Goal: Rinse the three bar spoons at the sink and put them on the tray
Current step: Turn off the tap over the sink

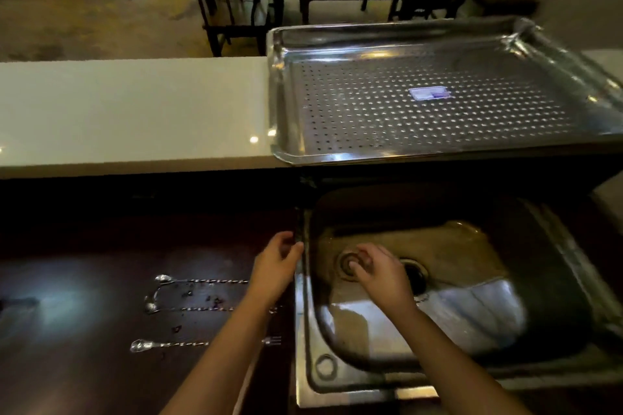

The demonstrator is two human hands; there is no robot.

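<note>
three bar spoons lengthwise left-right, bowls left | both hands empty, fingers loose

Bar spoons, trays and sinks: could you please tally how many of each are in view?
Spoons: 3, all on the dark counter
Tray: 1
Sink: 1
Total: 5

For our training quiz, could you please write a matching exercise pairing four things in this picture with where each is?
Things:
1. bar spoons
2. tray
3. right hand
4. left hand

Places:
A. over the sink basin
B. on the dark counter, left of the sink
C. at the sink's left rim
D. on the raised ledge behind the sink

Pairs: 1-B, 2-D, 3-A, 4-C
</note>
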